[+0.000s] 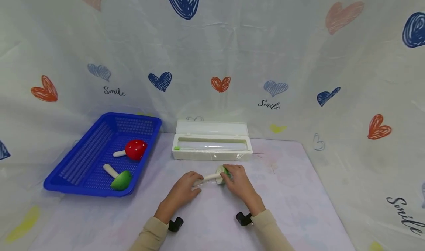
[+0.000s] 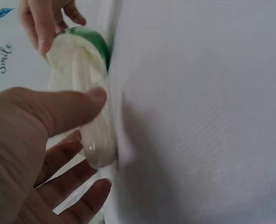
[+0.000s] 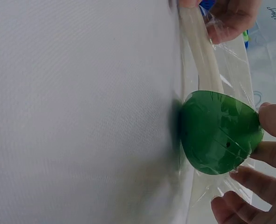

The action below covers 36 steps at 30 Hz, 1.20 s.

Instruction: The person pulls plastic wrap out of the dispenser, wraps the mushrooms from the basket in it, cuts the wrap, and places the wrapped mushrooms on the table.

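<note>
A toy mushroom with a green cap (image 3: pixel 219 133) and a white stem (image 1: pixel 211 177) lies on its side on the table, clear film (image 3: pixel 229 65) around it. My right hand (image 1: pixel 239 184) holds the cap between thumb and fingers. At the stem's end is my left hand (image 1: pixel 183 192), its thumb over the stem and the other fingers spread, as the left wrist view shows; whether it grips the stem I cannot tell.
Behind the hands stands a white film box (image 1: pixel 212 156) with its lid raised and a roll inside. To the left, a blue basket (image 1: pixel 89 192) holds a red mushroom (image 1: pixel 135 150) and a green mushroom (image 1: pixel 121 180). A heart-patterned curtain (image 1: pixel 232 52) hangs behind.
</note>
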### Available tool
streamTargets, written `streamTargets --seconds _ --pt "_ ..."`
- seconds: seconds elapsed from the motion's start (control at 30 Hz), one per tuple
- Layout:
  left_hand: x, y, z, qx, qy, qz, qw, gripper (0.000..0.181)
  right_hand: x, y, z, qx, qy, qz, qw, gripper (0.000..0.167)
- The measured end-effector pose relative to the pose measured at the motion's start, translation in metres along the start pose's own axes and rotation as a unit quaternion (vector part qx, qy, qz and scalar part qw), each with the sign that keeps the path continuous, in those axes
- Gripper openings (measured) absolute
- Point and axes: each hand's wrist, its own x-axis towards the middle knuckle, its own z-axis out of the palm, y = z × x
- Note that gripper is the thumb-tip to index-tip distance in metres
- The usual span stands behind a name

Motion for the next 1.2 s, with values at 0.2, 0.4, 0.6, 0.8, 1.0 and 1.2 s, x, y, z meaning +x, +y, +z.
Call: streamTargets --seconds 0.2,0.4,0.6,0.8,1.0,1.2 --pt "-0.002 0.0 0.004 0.023 0.033 0.001 0.9992 0.033 -0.003 0.0 0.004 -0.003 0.022 0.006 0.9997 0.049" --pt "0.0 0.001 -0.003 -0.012 0.028 -0.012 0.9995 0.027 -0.009 0.002 0.003 0.03 0.086 -0.017 0.9957 0.04" --pt "0.005 0.001 -0.012 -0.086 0.034 -0.026 0.9954 0.028 -0.015 0.005 0.007 0.018 0.101 -0.079 0.9915 0.031" --pt "0.009 -0.001 -0.016 -0.148 0.075 0.002 0.9861 0.029 -0.005 0.004 0.011 -0.029 0.078 -0.073 0.9939 0.069" --pt "0.014 -0.003 -0.014 -0.132 0.137 0.048 0.9805 0.012 0.009 -0.001 0.013 -0.083 0.065 -0.051 0.9932 0.079" --pt "0.013 0.0 -0.01 -0.089 0.119 0.055 0.9874 0.039 0.017 -0.002 0.015 -0.115 0.092 -0.056 0.9875 0.068"
